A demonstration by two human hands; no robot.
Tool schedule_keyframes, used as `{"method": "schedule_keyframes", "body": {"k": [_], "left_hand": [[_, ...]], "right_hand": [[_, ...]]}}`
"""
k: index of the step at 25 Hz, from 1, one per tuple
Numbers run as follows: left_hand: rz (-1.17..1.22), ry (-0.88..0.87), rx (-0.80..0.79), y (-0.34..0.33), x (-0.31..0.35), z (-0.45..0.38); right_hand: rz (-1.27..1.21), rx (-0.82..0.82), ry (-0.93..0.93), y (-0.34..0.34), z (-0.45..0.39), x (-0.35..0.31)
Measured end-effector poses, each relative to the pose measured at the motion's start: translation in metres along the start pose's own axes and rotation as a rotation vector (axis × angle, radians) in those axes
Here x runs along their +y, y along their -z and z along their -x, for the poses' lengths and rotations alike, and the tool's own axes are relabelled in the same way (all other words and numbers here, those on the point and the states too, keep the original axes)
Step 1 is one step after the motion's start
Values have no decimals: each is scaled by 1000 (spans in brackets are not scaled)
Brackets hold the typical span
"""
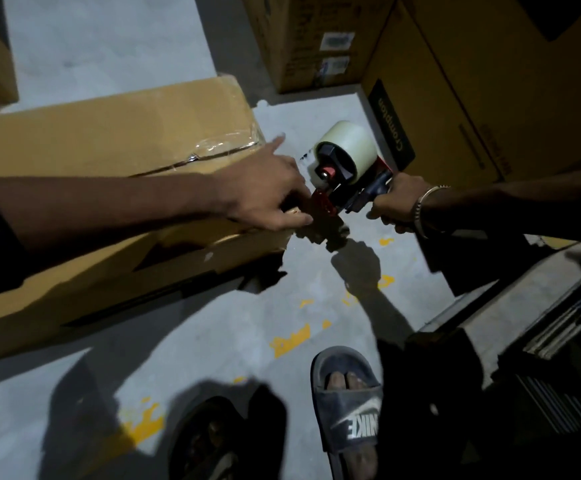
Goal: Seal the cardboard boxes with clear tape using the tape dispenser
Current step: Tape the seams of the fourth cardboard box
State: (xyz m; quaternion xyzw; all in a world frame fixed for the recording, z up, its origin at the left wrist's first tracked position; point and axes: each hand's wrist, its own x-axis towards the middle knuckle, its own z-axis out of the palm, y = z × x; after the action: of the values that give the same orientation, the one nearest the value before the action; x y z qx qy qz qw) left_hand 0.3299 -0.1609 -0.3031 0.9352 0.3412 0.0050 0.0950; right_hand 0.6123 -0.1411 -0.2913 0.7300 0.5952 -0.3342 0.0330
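Right hand [394,206] gripping handle of red-and-black tape dispenser with clear tape roll [344,168], nose meeting end of long brown cardboard box [109,174] under left hand [268,195]. Left fingers spread, flat, pressing box edge, holding nothing. Advice: be keeping dispenser nose tight against cardboard, left hand pinning tape end, pulling steadily along seam.

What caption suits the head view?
Right hand grips tape dispenser at cardboard box corner; left hand reaches in.

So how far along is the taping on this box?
Done: clear tape already covers part of the top seam of the box. In hand: the right hand grips the dispenser at the box's end, and the left hand reaches to its front. Left: the near seam looks untaped; whether the other boxes are sealed cannot be told.
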Motion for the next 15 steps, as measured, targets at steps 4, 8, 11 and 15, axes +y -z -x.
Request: {"method": "schedule_keyframes", "body": {"k": [4, 8, 11, 15], "left_hand": [[-198, -141, -75, -10, 25, 0], [-404, -191, -237, -13, 30, 8], [-347, -243, -46, -17, 33, 27], [-40, -33, 135, -15, 38, 47]], "right_hand": [[-9, 48, 9, -6, -13, -13], [140, 86, 94, -13, -23, -26], [261, 84, 159, -23, -35, -27], [343, 110, 183, -46, -56, -9]]}}
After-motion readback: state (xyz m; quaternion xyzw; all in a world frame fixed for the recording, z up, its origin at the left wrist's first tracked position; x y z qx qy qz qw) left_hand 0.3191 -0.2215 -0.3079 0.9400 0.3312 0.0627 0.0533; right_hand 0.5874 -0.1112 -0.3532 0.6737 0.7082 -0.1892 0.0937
